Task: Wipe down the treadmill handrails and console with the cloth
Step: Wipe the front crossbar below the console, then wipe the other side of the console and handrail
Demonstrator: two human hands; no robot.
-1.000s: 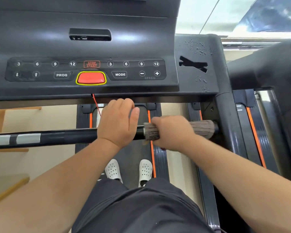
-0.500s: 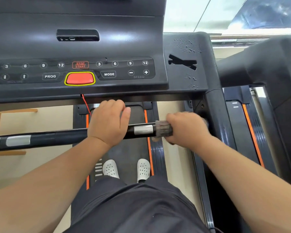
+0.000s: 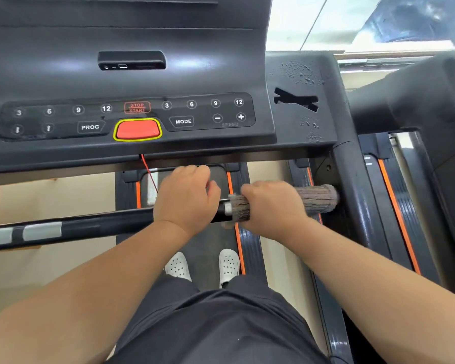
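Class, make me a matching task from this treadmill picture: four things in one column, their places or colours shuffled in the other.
1 cloth
2 left hand
3 button
4 shoes

A white, on the belt
B red, on the console
C wrapped round the handrail
D grips the bare handrail

Pairs: 1-C, 2-D, 3-B, 4-A

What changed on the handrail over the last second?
The right hand, gripping the cloth around the handrail, slid it right, baring a silver patch, then back left toward the left hand. The left hand kept its grip on the handrail; console untouched.
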